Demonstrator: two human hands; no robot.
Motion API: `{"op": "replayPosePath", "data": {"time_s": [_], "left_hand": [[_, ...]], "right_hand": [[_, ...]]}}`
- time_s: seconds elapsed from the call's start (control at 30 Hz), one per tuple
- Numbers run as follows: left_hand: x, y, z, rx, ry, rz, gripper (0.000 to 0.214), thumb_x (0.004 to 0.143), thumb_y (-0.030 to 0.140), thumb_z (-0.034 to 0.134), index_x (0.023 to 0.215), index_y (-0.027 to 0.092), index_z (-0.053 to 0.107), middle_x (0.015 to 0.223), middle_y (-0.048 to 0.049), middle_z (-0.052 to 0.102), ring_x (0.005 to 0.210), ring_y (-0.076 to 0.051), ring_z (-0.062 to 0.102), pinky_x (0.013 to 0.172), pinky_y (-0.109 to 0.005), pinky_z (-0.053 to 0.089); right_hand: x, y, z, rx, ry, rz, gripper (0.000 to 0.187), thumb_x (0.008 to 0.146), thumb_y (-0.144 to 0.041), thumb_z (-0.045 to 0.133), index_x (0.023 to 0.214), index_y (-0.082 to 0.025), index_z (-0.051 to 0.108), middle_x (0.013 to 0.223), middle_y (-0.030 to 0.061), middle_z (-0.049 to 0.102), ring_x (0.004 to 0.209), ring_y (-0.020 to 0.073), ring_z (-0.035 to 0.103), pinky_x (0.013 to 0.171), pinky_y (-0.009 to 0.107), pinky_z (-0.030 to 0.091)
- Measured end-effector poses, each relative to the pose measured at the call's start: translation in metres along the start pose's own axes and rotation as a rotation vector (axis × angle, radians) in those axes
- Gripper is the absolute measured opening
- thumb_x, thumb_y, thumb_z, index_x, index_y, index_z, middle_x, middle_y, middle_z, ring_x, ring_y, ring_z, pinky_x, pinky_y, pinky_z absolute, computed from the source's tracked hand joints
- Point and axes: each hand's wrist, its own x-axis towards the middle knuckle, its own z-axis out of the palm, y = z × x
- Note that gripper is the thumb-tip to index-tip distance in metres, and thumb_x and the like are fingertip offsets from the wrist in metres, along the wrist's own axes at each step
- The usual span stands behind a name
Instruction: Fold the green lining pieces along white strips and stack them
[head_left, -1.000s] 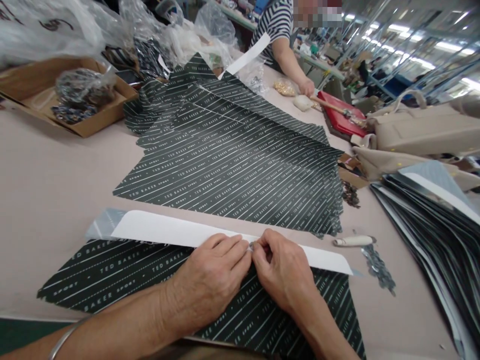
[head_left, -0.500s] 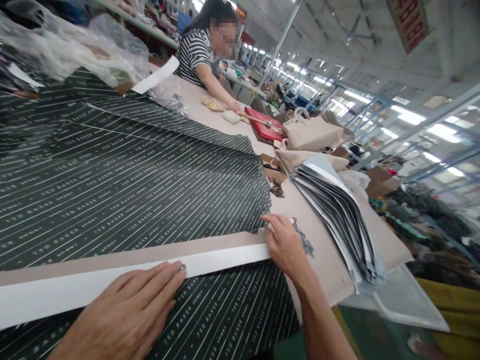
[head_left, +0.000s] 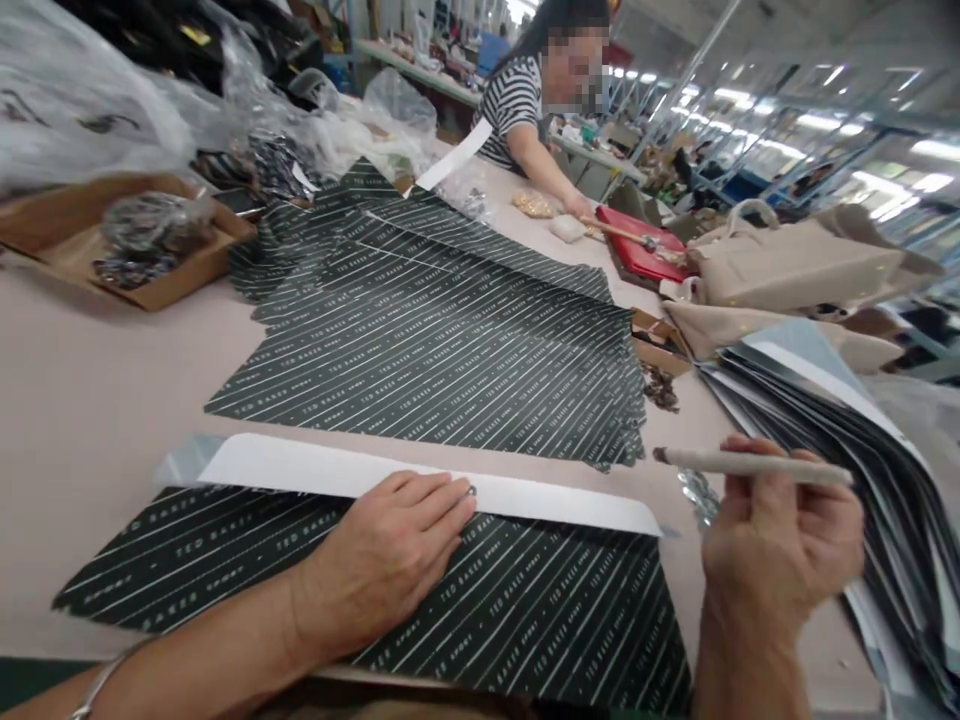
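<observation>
The left hand point(head_left: 382, 560) is lying flat, fingers spread slightly and pressing down on a dark printed sheet point(head_left: 525, 610) that is resting at the near edge of the desk point(head_left: 97, 380). Its fingertips are reaching the white strip point(head_left: 315, 468) running along the sheet's far edge, and a small metal stud point(head_left: 472, 490) is sitting just at the tip of one finger. The right hand point(head_left: 780, 545) is hanging above the desk to the right of the sheet, fingers curling around a pale stick-like tool point(head_left: 750, 463) and pinching it against the thumb. The tool is lying roughly level, with its dark tip pointing left.

Beyond the sheet, a fanned stack of like printed sheets point(head_left: 450, 340) is covering the middle of the desk. A cardboard box point(head_left: 172, 280) holding bagged parts is standing at the left, with clear plastic bags point(head_left: 90, 110) piling up behind it. A pile of folded sheets point(head_left: 885, 450) is lying at the right, and a beige bag point(head_left: 787, 265) is resting behind it. Across the desk a person in a striped top point(head_left: 517, 110) is leaning over a red case point(head_left: 645, 255)
</observation>
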Motion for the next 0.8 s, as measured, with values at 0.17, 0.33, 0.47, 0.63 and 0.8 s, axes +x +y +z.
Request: {"op": "replayPosePath", "data": {"time_s": [0.17, 0.33, 0.47, 0.63, 0.8], "left_hand": [[-0.004, 0.000, 0.002, -0.029, -0.022, -0.018, 0.030, 0.102, 0.019, 0.041, 0.124, 0.014, 0.061, 0.126, -0.0054, 0.068, 0.115, -0.022, 0.061, 0.094, -0.038, 0.049], [-0.005, -0.001, 0.007, -0.026, -0.017, -0.013, 0.028, 0.100, 0.019, 0.044, 0.123, 0.013, 0.061, 0.128, -0.0056, 0.066, 0.116, -0.022, 0.060, 0.093, -0.038, 0.049], [-0.004, -0.001, 0.009, -0.029, 0.005, -0.031, 0.028, 0.101, 0.019, 0.044, 0.122, 0.014, 0.061, 0.125, -0.0038, 0.068, 0.116, -0.021, 0.060, 0.092, -0.037, 0.049], [-0.005, -0.001, 0.008, -0.057, -0.006, -0.054, 0.028, 0.101, 0.020, 0.044, 0.121, 0.014, 0.062, 0.125, -0.0032, 0.068, 0.117, -0.021, 0.059, 0.093, -0.037, 0.049], [-0.006, 0.000, 0.007, -0.078, -0.022, -0.067, 0.030, 0.099, 0.021, 0.049, 0.125, 0.013, 0.061, 0.130, -0.0039, 0.066, 0.119, -0.021, 0.057, 0.095, -0.036, 0.048]], "right_hand": [[-0.046, -0.040, 0.054, 0.546, -0.086, 0.602, 0.014, 0.093, -0.029, 0.048, 0.085, -0.024, 0.059, 0.074, -0.0010, 0.051, 0.067, 0.0157, 0.056, 0.075, 0.038, 0.053], [-0.074, -0.050, 0.084, 0.580, -0.208, 0.802, 0.051, 0.097, -0.043, 0.045, 0.057, -0.023, 0.020, 0.049, -0.0100, 0.014, 0.040, 0.0093, 0.019, 0.046, 0.024, 0.034], [-0.082, -0.052, 0.095, 0.702, -0.181, 0.860, 0.058, 0.097, -0.042, 0.049, 0.058, -0.022, 0.011, 0.046, -0.0104, 0.006, 0.037, 0.0087, 0.010, 0.041, 0.022, 0.031], [-0.084, -0.046, 0.098, 0.827, -0.190, 0.895, 0.057, 0.096, -0.038, 0.052, 0.057, -0.023, 0.014, 0.045, -0.0108, 0.007, 0.035, 0.0089, 0.008, 0.037, 0.022, 0.032], [-0.084, -0.043, 0.099, 0.857, -0.290, 0.867, 0.057, 0.097, -0.036, 0.051, 0.055, -0.023, 0.016, 0.043, -0.0110, 0.009, 0.033, 0.0077, 0.008, 0.036, 0.021, 0.032]]}}
